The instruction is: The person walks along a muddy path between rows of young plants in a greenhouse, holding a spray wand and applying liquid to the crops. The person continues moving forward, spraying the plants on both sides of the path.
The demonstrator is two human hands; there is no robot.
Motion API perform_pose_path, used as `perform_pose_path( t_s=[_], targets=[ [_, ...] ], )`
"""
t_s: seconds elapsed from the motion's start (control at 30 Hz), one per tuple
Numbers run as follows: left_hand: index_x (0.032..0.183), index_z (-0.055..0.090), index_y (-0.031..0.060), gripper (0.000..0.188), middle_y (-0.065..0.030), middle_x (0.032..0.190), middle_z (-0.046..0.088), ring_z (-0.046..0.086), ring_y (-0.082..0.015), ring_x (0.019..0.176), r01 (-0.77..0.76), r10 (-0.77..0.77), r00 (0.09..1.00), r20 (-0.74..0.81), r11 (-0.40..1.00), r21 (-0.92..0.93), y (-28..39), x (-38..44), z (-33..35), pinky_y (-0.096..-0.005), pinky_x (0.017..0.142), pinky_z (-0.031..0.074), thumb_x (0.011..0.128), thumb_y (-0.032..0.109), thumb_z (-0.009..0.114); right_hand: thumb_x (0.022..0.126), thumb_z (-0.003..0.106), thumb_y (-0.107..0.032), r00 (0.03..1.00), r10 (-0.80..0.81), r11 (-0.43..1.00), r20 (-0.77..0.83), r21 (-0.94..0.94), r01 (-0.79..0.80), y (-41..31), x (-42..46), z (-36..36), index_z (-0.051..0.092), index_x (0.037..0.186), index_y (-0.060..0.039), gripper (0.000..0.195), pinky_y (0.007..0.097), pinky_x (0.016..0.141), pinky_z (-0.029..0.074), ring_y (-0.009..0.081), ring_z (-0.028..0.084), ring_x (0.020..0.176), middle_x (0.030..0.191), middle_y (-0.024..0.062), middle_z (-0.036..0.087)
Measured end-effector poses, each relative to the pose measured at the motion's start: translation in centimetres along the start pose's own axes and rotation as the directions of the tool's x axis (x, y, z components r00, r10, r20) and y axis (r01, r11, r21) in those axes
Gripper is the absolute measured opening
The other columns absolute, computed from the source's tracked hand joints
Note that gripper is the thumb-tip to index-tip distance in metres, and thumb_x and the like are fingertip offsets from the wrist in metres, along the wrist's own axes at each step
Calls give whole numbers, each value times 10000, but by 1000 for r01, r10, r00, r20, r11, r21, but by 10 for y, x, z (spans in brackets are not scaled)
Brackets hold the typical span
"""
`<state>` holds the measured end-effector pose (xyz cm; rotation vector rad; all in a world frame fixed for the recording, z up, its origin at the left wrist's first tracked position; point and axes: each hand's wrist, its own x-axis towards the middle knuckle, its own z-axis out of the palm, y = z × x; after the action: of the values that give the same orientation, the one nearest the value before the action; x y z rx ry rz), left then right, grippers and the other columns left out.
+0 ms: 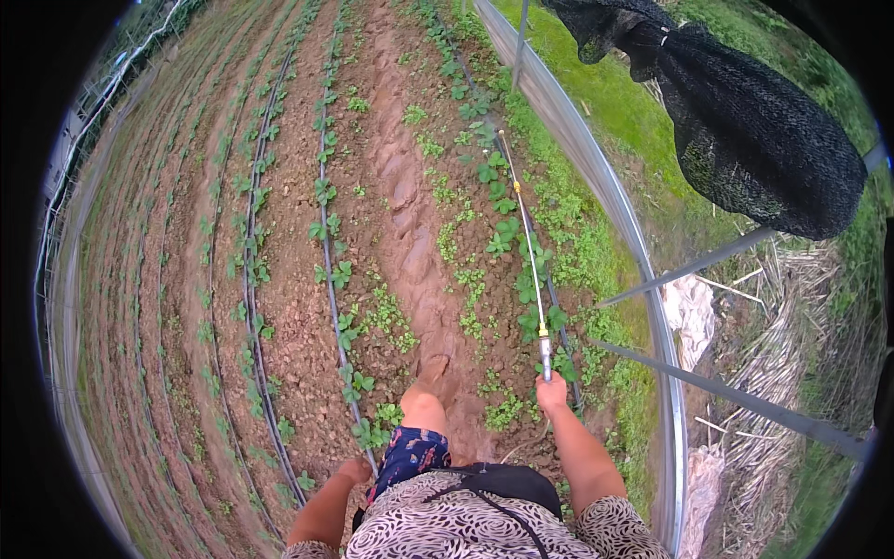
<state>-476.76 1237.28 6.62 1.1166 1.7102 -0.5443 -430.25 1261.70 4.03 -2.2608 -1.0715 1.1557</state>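
My right hand [552, 395] is closed around the grip end of a long metal spray lance [529, 244]. The lance points away from me, with its brass nozzle tip [501, 133] over a row of leafy strawberry-like plants [499, 237]. A thin hose [527, 444] trails back from under that hand towards my body. My left hand [356, 471] hangs low at my side, near a drip line [334, 307]. Its fingers are too small and blurred to tell whether they hold anything.
A muddy furrow [408, 230] runs ahead under my bare foot. More planted rows with black drip hoses [251, 279] lie to the left. On the right stand a plastic side wall [594, 154], metal poles [740, 395] and bundled black shade netting [761, 133]. Weeds [583, 244] border the wall.
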Motion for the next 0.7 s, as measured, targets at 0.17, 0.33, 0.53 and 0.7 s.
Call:
perform_pose_path(
  t_s=[0.17, 0.33, 0.53, 0.7],
  targets=[
    [893, 642, 48, 326, -222, 888, 640, 610, -370, 891, -106, 83, 986, -148, 982, -157, 60, 16, -74, -419, 800, 479, 824, 315, 467, 780, 571, -178, 998, -9, 977, -60, -212, -4, -2, -20, -13, 582, 847, 4, 194, 402, 675, 476, 346, 618, 704, 728, 200, 616],
    [904, 655, 52, 330, -216, 901, 643, 612, -362, 912, -23, 24, 998, -65, 1000, 18, 38, 56, -112, -417, 794, 485, 793, 300, 468, 784, 563, -91, 935, 203, 956, 290, 146, -253, 42, -34, -21, 561, 784, -35, 57, 301, 440, 386, 142, 492, 470, 594, 40, 539],
    [893, 672, 34, 350, -219, 970, 631, 604, -358, 945, 14, -43, 985, 168, 986, 167, 20, 114, -173, -423, 814, 479, 783, 292, 463, 782, 570, -102, 933, 273, 948, 236, 100, -303, -4, 3, -38, 556, 791, -33, 71, 313, 419, 380, 151, 493, 448, 570, 49, 537],
    [899, 675, 42, 351, -221, 994, 630, 601, -358, 961, 74, -86, 989, 122, 993, 95, -7, 156, -212, -417, 823, 482, 796, 294, 453, 778, 593, -166, 997, 38, 954, -66, -295, -56, -73, 34, -15, 555, 790, 21, 191, 426, 617, 457, 338, 587, 620, 644, 203, 580]
  ],
)
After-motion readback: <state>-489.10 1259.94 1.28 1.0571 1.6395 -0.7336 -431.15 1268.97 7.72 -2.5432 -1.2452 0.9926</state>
